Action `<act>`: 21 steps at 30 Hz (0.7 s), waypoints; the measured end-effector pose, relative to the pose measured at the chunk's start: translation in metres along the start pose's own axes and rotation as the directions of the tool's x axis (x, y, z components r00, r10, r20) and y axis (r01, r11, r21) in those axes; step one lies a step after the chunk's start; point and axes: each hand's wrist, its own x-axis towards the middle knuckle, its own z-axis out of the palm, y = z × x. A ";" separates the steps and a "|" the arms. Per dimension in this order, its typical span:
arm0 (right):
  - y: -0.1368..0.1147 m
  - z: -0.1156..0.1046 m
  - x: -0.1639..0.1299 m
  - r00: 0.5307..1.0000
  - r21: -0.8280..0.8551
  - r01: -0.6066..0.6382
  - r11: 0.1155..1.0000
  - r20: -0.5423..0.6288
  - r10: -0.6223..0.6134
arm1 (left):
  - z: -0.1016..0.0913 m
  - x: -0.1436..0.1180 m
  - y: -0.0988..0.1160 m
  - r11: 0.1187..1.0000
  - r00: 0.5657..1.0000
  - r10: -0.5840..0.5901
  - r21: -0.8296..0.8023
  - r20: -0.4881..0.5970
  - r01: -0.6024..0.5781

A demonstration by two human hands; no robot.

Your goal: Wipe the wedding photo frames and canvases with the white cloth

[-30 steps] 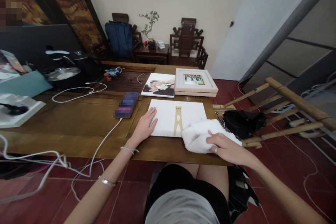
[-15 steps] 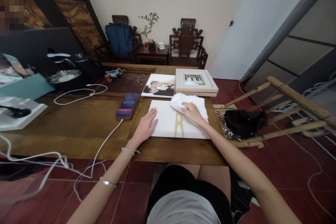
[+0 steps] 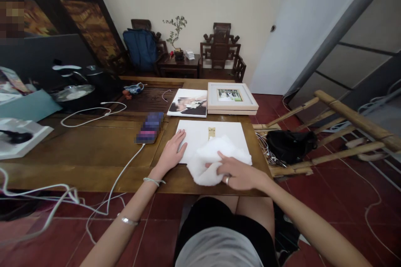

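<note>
The left hand (image 3: 171, 155) lies flat and open on the white rectangular backing board (image 3: 200, 133), pinning its left edge. The right hand (image 3: 239, 173) presses a bunched white cloth (image 3: 209, 160) against the board's near edge, fingers closed over it.

White board (image 3: 200, 133), flat on the wooden table (image 3: 94, 146), pressed at its left edge by the left hand (image 3: 171, 153), fingers (image 3: 181, 138) laid flat. White cloth (image 3: 216, 156) bunched over the board's near edge, held down by the right hand (image 3: 239, 173). Framed picture (image 3: 231, 96) and photo print (image 3: 188, 103) placed just beyond; phone (image 3: 149, 127) to the left.
</note>
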 end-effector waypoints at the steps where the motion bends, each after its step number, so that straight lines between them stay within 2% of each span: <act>1: 0.012 -0.004 0.004 0.999 0.002 -0.034 0.999 -0.036 0.034 | 0.000 0.000 0.000 1.000 1.000 -0.002 0.002 0.002 0.002; 4: 0.048 -0.015 0.026 0.977 -0.003 -0.128 0.992 -0.170 0.126 | 0.001 0.000 -0.002 1.000 1.000 -0.004 0.003 0.005 0.004; 7: 0.068 -0.022 0.059 0.941 -0.031 -0.196 0.980 -0.286 0.179 | 0.001 0.000 -0.001 1.000 1.000 -0.006 -0.018 -0.001 0.006; 10: 0.065 -0.018 0.094 0.908 -0.068 -0.258 0.964 -0.358 0.218 | -0.002 -0.001 0.002 0.994 0.999 -0.005 -0.106 -0.044 0.000; 12: 0.052 -0.006 0.112 0.907 -0.099 -0.268 0.958 -0.361 0.217 | -0.006 -0.002 0.006 0.979 0.995 -0.013 -0.204 -0.096 -0.007; 14: 0.034 0.009 0.120 0.937 -0.163 -0.212 0.964 -0.314 0.153 | -0.009 -0.002 0.009 0.950 0.986 -0.041 -0.313 -0.159 -0.011; 17: 0.005 0.028 0.112 0.987 -0.298 0.031 0.954 -0.143 -0.077 | -0.012 -0.001 0.010 0.895 0.964 -0.111 -0.446 -0.242 -0.009; 19: -0.012 0.032 0.095 0.980 -0.326 0.179 0.928 -0.029 -0.199 | -0.013 -0.001 0.009 0.875 0.956 -0.149 -0.484 -0.251 0.010; 21: -0.024 0.028 0.075 0.974 -0.301 0.224 0.927 0.032 -0.225 | -0.012 0.000 0.008 0.883 0.960 -0.160 -0.468 -0.229 0.036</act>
